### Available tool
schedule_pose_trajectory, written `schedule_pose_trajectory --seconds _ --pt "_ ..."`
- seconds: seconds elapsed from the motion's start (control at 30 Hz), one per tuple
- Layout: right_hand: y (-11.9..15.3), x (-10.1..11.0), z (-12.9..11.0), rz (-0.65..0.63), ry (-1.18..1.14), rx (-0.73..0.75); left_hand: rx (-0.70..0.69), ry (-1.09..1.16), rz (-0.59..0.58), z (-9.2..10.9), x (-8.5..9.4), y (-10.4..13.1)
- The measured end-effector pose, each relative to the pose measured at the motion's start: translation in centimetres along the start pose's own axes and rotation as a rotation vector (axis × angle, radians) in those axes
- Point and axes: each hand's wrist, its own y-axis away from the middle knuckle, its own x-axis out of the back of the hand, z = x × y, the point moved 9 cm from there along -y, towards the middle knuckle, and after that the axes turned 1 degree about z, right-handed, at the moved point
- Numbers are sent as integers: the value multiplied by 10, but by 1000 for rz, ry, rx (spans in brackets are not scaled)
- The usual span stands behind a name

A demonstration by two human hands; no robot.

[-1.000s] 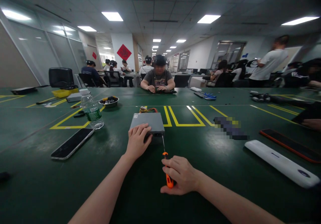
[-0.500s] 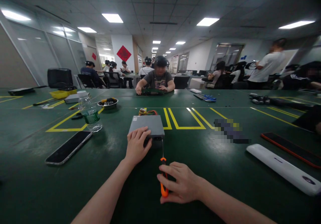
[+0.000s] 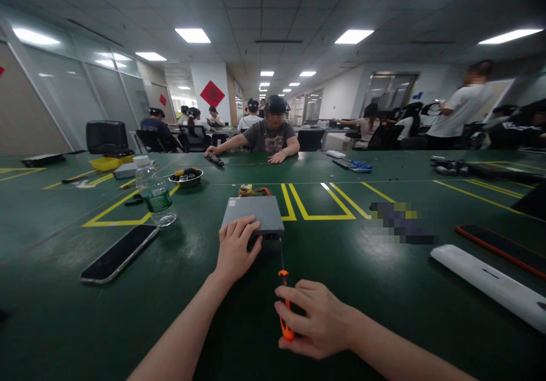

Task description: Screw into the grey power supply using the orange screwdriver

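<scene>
A grey metal computer power supply (image 3: 256,207) lies flat on the green table, with a bundle of coloured wires (image 3: 255,191) at its far side. My left hand (image 3: 239,244) grips its near left part, fingers over the top and thumb down at the front face. In my right hand (image 3: 313,318) is an orange and black screwdriver (image 3: 286,318), held between fingertips and thumb. Its thin shaft points away from me, and the tip meets the near right corner of the power supply. Whether it sits in a screw is too small to tell.
Left of me are a phone (image 3: 121,254), a water bottle (image 3: 157,196) and a metal bowl (image 3: 186,179) of small parts. A white elongated device (image 3: 486,281) and a red-edged dark slab (image 3: 499,249) lie on the right. Across the table sits a co-worker (image 3: 271,133).
My view has shifted slightly; both hands keep their holds on the power supply and screwdriver. The co-worker's one hand has moved out to the left, onto a dark object.
</scene>
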Motion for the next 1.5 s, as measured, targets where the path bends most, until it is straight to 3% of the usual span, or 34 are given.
schedule_pose_trajectory --seconds 0.17,0.27,0.4,0.7,1.03,1.2,1.3,1.5 --pt "2 7 7 105 -47 -73 5 4 4 -1 0 0" --pt "1 8 10 76 -76 -122 10 9 3 -1 0 0" --pt "-4 3 5 -24 -40 -56 15 13 -4 -1 0 0" --pt "-2 -1 4 52 -4 -55 13 19 0 -2 0 0" --pt "-6 -12 4 -139 -25 -57 21 24 -8 -2 -1 1" --pt "-9 -7 -1 -14 30 -8 24 35 -17 -4 -2 1" --pt "-5 -2 2 60 4 -52 28 37 -19 -4 -2 1" --pt "-4 -3 1 -13 13 -69 35 36 -27 -4 -2 1"
